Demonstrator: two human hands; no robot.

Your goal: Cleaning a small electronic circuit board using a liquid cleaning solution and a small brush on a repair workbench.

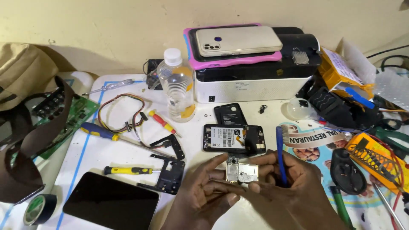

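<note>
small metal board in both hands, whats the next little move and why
Probably bring the tip of the blue pry tool down to the edge of the small metal board. The right hand holds the tool upright, off the board, while the left hand pinches the board's near side, leaving its shielded top exposed.

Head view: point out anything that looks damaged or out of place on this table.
The black phone lies opened with its back off and insides bare. Its black frame pieces lie scattered beside the yellow screwdriver. Both hands hold a small metal-shielded board.
</note>
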